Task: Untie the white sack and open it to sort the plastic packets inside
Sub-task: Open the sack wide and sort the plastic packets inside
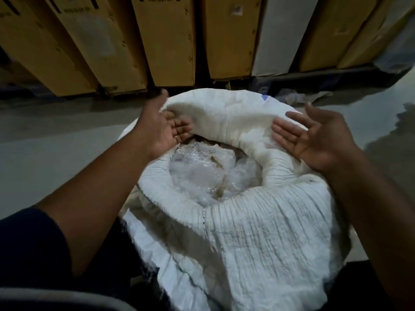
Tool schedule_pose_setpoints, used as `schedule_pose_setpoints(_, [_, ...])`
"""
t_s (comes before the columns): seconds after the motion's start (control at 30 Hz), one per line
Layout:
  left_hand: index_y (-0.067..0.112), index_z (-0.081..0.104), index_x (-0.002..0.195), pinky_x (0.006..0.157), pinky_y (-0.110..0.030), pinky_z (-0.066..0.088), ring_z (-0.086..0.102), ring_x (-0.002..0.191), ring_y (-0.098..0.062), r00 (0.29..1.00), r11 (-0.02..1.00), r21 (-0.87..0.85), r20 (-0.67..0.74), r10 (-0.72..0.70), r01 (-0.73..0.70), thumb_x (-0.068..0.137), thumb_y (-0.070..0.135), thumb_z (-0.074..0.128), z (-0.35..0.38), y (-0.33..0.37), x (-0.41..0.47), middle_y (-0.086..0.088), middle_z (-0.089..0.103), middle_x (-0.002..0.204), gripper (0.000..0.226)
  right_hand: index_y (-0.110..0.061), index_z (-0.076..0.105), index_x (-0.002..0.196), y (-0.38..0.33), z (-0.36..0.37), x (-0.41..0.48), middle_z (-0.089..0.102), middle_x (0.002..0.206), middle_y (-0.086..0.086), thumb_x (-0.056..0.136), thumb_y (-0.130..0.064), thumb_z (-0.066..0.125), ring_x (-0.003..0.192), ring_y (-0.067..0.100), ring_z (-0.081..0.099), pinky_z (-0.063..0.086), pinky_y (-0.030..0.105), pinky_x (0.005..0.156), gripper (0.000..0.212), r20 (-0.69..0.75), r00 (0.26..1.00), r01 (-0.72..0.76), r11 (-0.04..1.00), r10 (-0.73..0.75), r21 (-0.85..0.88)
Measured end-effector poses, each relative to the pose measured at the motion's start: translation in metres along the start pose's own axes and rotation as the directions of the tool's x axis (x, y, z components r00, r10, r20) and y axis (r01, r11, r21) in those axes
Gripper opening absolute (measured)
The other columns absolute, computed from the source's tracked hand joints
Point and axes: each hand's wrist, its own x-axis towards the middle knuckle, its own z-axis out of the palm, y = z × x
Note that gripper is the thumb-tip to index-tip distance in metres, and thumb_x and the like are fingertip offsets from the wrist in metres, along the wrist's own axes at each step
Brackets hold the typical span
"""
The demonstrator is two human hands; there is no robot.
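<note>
The white woven sack (258, 232) stands on the floor in front of me with its mouth open and its rim rolled down in thick folds. Clear plastic packets (208, 173) fill the opening. My left hand (161, 129) is at the far left of the rim, fingers curled over the rolled edge and gripping it. My right hand (314, 138) hovers at the right side of the rim, palm up and fingers spread, holding nothing; its fingertips lie close to the sack cloth.
A row of tall brown cardboard boxes (170, 39) and one white box (280, 34) stand on a low dark base just behind the sack. Grey concrete floor (56, 140) stretches left and right. Crumpled plastic scrap (298, 97) lies behind the sack.
</note>
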Motion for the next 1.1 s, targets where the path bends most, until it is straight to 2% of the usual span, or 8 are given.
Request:
schedule_pose_setpoints(0.1, [0.015,0.053,0.140,0.079,-0.032,0.055,0.070,0.098,-0.023,0.992,0.871,0.476,0.025,0.125,-0.121,0.100,0.048,0.059,0.017,-0.009,-0.014,-0.012,0.070,0.114,0.052,-0.002,0.062,0.127,0.008,0.018,-0.020,0.073,0.122,0.020,0.102,-0.034,0.056,0.113,0.031,0.073,0.057,0.042,0.100,0.041,0.029,0.996,0.092,0.983,-0.089,-0.156])
schedule_pose_setpoints(0.17, [0.023,0.048,0.146,0.084,-0.034,0.055,0.065,0.106,-0.017,0.944,0.580,0.767,0.101,0.313,-0.275,0.095,0.051,0.066,0.026,-0.022,-0.025,-0.001,0.062,0.126,0.061,-0.008,0.069,0.113,0.018,0.035,-0.036,0.076,0.114,0.014,0.101,-0.028,0.058,0.111,0.027,0.073,0.057,0.038,0.097,0.026,0.158,0.959,0.280,0.857,-0.234,-0.433])
schedule_pose_setpoints(0.33, [0.020,0.028,0.160,0.122,-0.049,0.031,0.028,0.153,-0.028,0.830,-0.192,0.889,0.457,0.321,-0.415,0.089,0.074,0.050,0.017,-0.065,-0.046,-0.009,0.024,0.168,0.093,-0.037,0.051,0.147,0.052,0.051,-0.053,0.055,0.147,-0.013,0.086,-0.053,0.076,0.127,0.001,0.053,0.042,0.035,0.113,0.068,0.520,0.854,0.513,-0.185,0.012,-0.838])
schedule_pose_setpoints(0.43, [0.021,0.010,0.165,0.126,-0.055,0.005,0.006,0.160,-0.030,0.892,-0.451,0.841,0.413,0.183,-0.297,0.088,0.084,0.040,0.000,-0.076,-0.067,-0.009,0.002,0.174,0.104,-0.038,0.005,0.163,0.066,0.035,-0.042,0.001,0.174,-0.004,0.082,-0.070,0.066,0.160,0.021,0.004,0.006,0.062,0.125,0.106,0.315,0.929,0.370,-0.550,0.197,-0.748])
schedule_pose_setpoints(0.53, [0.020,-0.006,0.165,0.123,-0.063,-0.004,-0.003,0.159,-0.037,0.930,-0.734,0.639,0.366,0.027,-0.230,0.091,0.075,0.047,-0.026,-0.081,-0.101,-0.014,-0.009,0.173,0.106,-0.038,-0.007,0.163,0.067,0.011,-0.046,-0.013,0.173,0.002,0.086,-0.069,0.060,0.160,0.026,-0.011,-0.003,0.068,0.122,0.106,0.148,0.965,0.255,-0.666,0.214,-0.701])
schedule_pose_setpoints(0.7, [0.018,0.016,0.165,0.120,-0.071,0.003,0.017,0.156,-0.045,0.940,-0.763,0.572,0.311,-0.137,-0.300,0.077,0.064,0.023,-0.059,-0.082,-0.166,-0.022,0.016,0.170,0.099,-0.040,-0.014,0.161,0.060,-0.014,-0.078,-0.012,0.173,0.006,0.079,-0.079,0.059,0.160,0.032,-0.004,0.004,0.069,0.121,0.117,0.018,0.988,0.126,-0.735,0.153,-0.667])
schedule_pose_setpoints(0.83, [0.019,0.077,0.120,0.095,-0.070,0.049,0.068,0.114,-0.048,0.848,-0.817,0.452,0.524,-0.081,-0.358,0.037,0.052,0.083,-0.085,-0.073,-0.195,-0.021,0.071,0.125,0.090,-0.042,-0.017,0.160,0.042,-0.038,-0.111,-0.010,0.172,0.011,0.068,-0.087,0.058,0.159,0.038,-0.003,0.006,0.065,0.124,0.126,-0.025,0.996,0.061,-0.837,0.089,-0.544])
schedule_pose_setpoints(1.1, [0.013,0.049,0.144,0.087,-0.046,0.061,0.065,0.125,-0.038,0.796,-0.699,0.593,0.603,0.055,-0.401,0.033,0.064,0.075,-0.117,-0.060,-0.246,-0.019,0.062,0.139,0.125,-0.018,-0.039,0.143,0.016,-0.076,-0.175,-0.016,0.171,0.015,0.039,-0.083,0.046,0.160,0.034,0.003,0.017,0.044,0.127,0.149,-0.234,0.971,-0.078,-0.877,0.040,-0.474])
